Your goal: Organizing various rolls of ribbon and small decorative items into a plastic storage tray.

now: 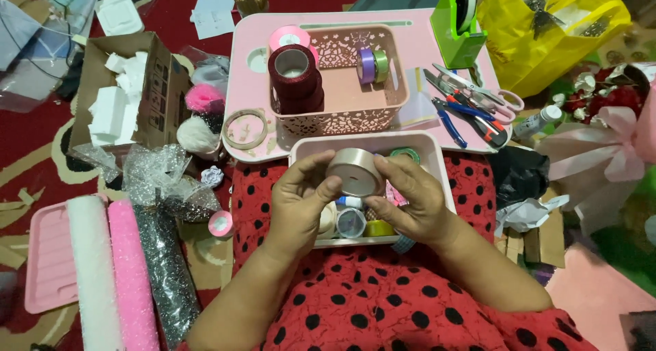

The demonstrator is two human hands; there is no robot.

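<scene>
Satin ribbon roll (355, 172), pale champagne, held at frame centre between both hands, over the pink box (437, 149) on the lap.
Left hand (301, 197) and right hand (413, 197) pinch its flat sides. Probably light, stiff-cored, slick-faced; grip by the rims. Beyond: lace-cut pink basket (400, 98), dark red roll (294, 74), green tape dispenser (458, 33).

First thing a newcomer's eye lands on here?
Both hands, left hand and right hand, hold a pale ribbon roll at centre, over a small white box of tapes on the lap. Behind it, a pink basket holds a dark red spool; a yellow bag sits top right.
</scene>
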